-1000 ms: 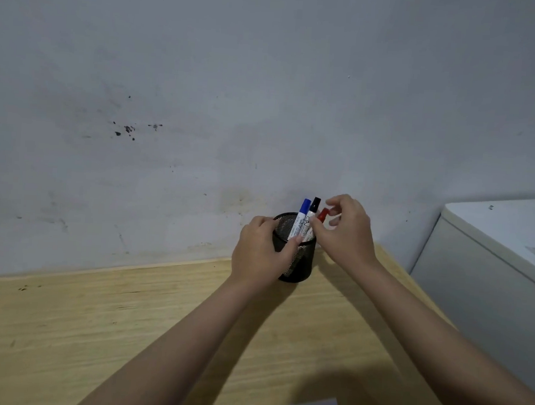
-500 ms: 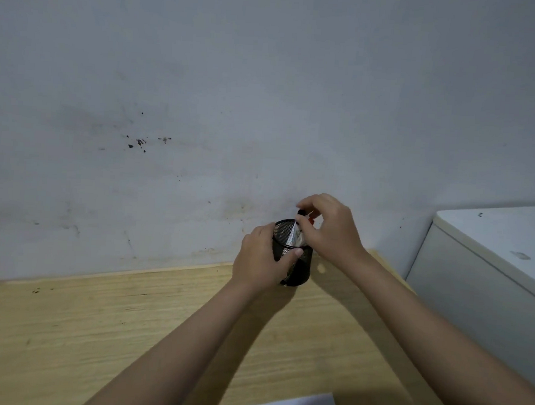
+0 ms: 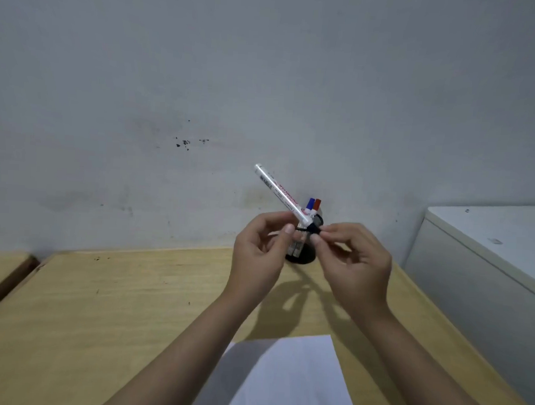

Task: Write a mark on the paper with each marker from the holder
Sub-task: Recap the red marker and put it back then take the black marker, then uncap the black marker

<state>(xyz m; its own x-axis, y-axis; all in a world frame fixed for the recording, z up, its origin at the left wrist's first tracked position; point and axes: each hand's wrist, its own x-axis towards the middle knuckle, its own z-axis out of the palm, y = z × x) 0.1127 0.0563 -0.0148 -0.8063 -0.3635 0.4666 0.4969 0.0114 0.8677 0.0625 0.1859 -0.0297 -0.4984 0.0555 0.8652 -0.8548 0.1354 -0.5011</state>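
The left hand (image 3: 258, 252) pinches the white barrel of the black marker (image 3: 281, 193); the right hand (image 3: 355, 264) nips its black cap (image 3: 314, 228) between thumb and forefinger. The marker's long axis runs up-left from the cap, so the cap should pull off rightward. Behind the hands, at the desk's (image 3: 97, 301) far edge, the holder (image 3: 302, 257) keeps the blue and red markers. The paper (image 3: 286, 382) lies at the near edge. A second ago all three stood in the holder, both hands on it.

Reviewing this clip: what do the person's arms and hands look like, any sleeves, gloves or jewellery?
Both forearms are bare up to the frame's bottom edge, no sleeves in view. The left hand and right hand wear no gloves; no rings, watch or bracelet show. The nails look short and unpainted.
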